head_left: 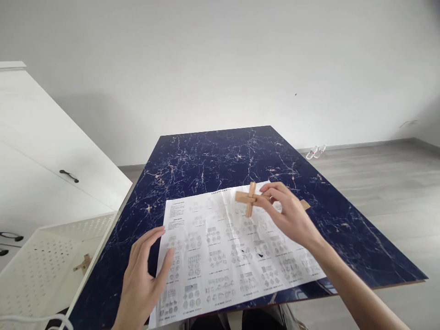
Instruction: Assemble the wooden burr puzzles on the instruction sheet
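Thumb and fingers of my right hand (288,211) pinch one end of a cross-shaped wooden puzzle (245,198) made of interlocked sticks. It is above the upper right part of a large printed instruction sheet (220,220). Another wooden piece (305,205) shows just beyond the back of that hand, partly hidden by it. At the left edge of the sheet is my left hand (146,270), holding nothing, with thumb and fingers spread apart. Small printed diagrams fill the creased sheet, which has a couple of small torn holes.
The sheet lies on a dark blue marble-patterned table (220,156) against a white wall. To the left stand a white cabinet (51,137) and a perforated white bin (48,256) holding a wooden puzzle piece (83,264). Clear plastic items (315,151) rest on the floor at right.
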`<action>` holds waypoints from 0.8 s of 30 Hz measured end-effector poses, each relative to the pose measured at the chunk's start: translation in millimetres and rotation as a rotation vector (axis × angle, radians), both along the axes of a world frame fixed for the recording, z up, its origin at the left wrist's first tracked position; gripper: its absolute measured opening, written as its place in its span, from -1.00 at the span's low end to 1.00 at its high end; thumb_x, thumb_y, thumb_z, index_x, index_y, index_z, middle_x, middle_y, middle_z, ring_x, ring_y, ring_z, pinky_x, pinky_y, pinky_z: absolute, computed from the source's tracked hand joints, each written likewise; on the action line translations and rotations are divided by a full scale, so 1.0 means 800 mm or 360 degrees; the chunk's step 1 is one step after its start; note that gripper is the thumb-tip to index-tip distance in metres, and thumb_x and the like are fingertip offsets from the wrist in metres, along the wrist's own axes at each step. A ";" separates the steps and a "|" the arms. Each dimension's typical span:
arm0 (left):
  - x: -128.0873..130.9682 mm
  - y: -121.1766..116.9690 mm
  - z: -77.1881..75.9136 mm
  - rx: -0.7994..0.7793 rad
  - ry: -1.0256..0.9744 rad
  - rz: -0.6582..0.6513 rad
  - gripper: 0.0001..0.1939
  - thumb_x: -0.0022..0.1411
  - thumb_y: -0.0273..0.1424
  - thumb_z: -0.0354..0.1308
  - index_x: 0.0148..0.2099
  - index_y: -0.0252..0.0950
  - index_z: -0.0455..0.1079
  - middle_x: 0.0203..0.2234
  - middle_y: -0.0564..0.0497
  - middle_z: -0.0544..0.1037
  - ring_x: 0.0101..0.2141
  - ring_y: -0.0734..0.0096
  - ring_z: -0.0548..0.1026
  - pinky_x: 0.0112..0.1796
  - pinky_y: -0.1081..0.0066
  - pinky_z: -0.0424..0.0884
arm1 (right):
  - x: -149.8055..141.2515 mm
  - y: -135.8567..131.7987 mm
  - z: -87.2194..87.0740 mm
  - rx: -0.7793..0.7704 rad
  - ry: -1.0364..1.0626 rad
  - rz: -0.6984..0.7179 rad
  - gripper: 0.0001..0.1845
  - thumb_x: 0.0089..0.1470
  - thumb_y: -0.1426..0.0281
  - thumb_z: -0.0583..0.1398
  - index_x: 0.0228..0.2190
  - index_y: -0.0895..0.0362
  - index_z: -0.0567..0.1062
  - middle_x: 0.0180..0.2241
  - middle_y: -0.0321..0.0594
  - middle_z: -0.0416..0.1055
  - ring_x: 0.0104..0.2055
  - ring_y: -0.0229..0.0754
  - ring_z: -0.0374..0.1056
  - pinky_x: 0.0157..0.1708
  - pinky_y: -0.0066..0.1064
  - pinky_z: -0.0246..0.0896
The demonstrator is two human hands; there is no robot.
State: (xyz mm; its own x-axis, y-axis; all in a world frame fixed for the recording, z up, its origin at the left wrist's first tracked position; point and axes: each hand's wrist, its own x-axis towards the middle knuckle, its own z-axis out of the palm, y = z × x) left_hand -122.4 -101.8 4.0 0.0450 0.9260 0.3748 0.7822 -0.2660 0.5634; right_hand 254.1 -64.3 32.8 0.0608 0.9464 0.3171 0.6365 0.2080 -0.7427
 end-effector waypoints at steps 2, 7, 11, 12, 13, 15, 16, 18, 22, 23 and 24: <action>0.018 0.010 0.014 -0.0119 -0.0002 -0.0231 -0.49 0.46 -0.06 0.18 0.37 0.04 0.30 0.33 -0.07 0.42 0.31 -0.10 0.43 0.26 -0.09 0.45 | -0.026 -0.004 -0.001 -0.0148 0.0186 0.0192 -0.60 0.43 0.09 0.13 -0.36 0.05 0.51 -0.01 -0.03 0.47 -0.10 -0.01 0.47 -0.20 -0.21 0.44; 0.068 0.056 0.033 -0.0535 -0.0046 -0.0816 0.12 0.19 0.02 0.47 0.59 0.09 -0.08 0.53 -0.16 0.14 0.41 -0.28 0.29 0.27 -0.19 0.43 | -0.067 -0.001 -0.009 -0.0296 0.0390 0.0475 -0.61 0.42 0.11 0.15 -0.41 0.05 0.45 -0.05 -0.09 0.48 -0.05 -0.05 0.47 -0.18 -0.25 0.46; 0.092 0.096 0.030 -0.0631 -0.0149 -0.1094 0.26 0.04 0.04 0.56 0.60 0.08 -0.08 0.53 -0.18 0.13 0.44 -0.27 0.23 0.30 -0.20 0.37 | -0.079 0.012 -0.014 -0.0336 0.0464 0.0625 -0.65 0.40 0.15 0.16 -0.39 0.05 0.45 -0.11 -0.13 0.48 -0.10 -0.09 0.46 -0.17 -0.28 0.43; 0.094 0.104 0.027 -0.0637 -0.0168 -0.1144 0.21 0.05 0.02 0.56 0.58 0.07 -0.02 0.51 -0.18 0.19 0.43 -0.24 0.25 0.32 -0.20 0.36 | -0.080 0.015 -0.016 -0.0347 0.0486 0.0653 -0.66 0.40 0.15 0.15 -0.39 0.05 0.45 -0.12 -0.14 0.48 -0.12 -0.11 0.45 -0.18 -0.29 0.41; 0.096 0.111 0.025 -0.0631 -0.0190 -0.1181 0.14 0.06 -0.01 0.57 0.55 0.04 0.07 0.47 -0.17 0.26 0.41 -0.22 0.30 0.32 -0.19 0.35 | -0.081 0.019 -0.019 -0.0366 0.0505 0.0675 -0.66 0.40 0.15 0.15 -0.39 0.05 0.45 -0.15 -0.17 0.48 -0.15 -0.12 0.43 -0.20 -0.30 0.38; 0.096 0.121 0.019 -0.0598 -0.0242 -0.1201 0.01 0.06 -0.07 0.57 0.47 -0.01 0.21 0.39 -0.16 0.39 0.34 -0.18 0.40 0.30 -0.16 0.36 | -0.084 0.027 -0.026 -0.0426 0.0532 0.0706 -0.63 0.40 0.11 0.14 -0.39 0.05 0.44 -0.26 -0.22 0.47 -0.26 -0.15 0.38 -0.27 -0.32 0.30; 0.095 0.124 0.016 -0.0576 -0.0273 -0.1186 -0.03 0.05 -0.09 0.58 0.43 -0.03 0.26 0.35 -0.16 0.44 0.30 -0.16 0.44 0.29 -0.14 0.38 | -0.085 0.030 -0.030 -0.0463 0.0540 0.0717 -0.61 0.41 0.08 0.13 -0.39 0.05 0.43 -0.33 -0.25 0.46 -0.32 -0.17 0.35 -0.31 -0.33 0.25; 0.093 0.128 0.010 -0.0547 -0.0327 -0.1143 -0.06 0.03 -0.12 0.59 0.39 -0.06 0.30 0.31 -0.15 0.48 0.26 -0.14 0.48 0.27 -0.10 0.41 | -0.088 0.034 -0.040 -0.0531 0.0563 0.0737 -0.55 0.43 0.02 0.10 -0.39 0.05 0.42 -0.45 -0.31 0.42 -0.43 -0.20 0.29 -0.37 -0.33 0.19; 0.091 0.128 0.005 -0.0532 -0.0384 -0.1126 -0.08 0.02 -0.13 0.58 0.38 -0.10 0.31 0.27 -0.16 0.51 0.24 -0.13 0.49 0.26 -0.09 0.42 | -0.095 0.032 -0.052 -0.0592 0.0658 0.0730 -0.44 0.46 -0.06 0.03 -0.47 0.03 0.30 -0.58 -0.36 0.31 -0.52 -0.23 0.21 -0.41 -0.33 0.15; 0.091 0.128 0.005 -0.0532 -0.0393 -0.1134 -0.07 0.02 -0.14 0.59 0.37 -0.10 0.31 0.26 -0.16 0.52 0.24 -0.13 0.49 0.25 -0.08 0.42 | -0.096 0.031 -0.053 -0.0608 0.0678 0.0731 -0.41 0.46 -0.09 0.02 -0.49 0.03 0.27 -0.59 -0.37 0.29 -0.54 -0.24 0.18 -0.42 -0.33 0.13; 0.091 0.127 0.005 -0.0536 -0.0401 -0.1141 -0.07 0.02 -0.15 0.59 0.37 -0.10 0.31 0.26 -0.16 0.52 0.24 -0.13 0.50 0.25 -0.08 0.43 | -0.097 0.030 -0.053 -0.0628 0.0693 0.0741 -0.38 0.45 -0.11 0.01 -0.51 0.02 0.26 -0.59 -0.37 0.27 -0.55 -0.25 0.15 -0.43 -0.33 0.11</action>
State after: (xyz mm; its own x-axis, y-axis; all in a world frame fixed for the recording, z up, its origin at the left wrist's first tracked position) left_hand -49.4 0.1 8.3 0.6186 0.7691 0.1607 0.3268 -0.4379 0.8375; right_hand 176.8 -40.5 -9.5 -0.3316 0.9434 -0.0121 0.1791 0.0504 -0.9825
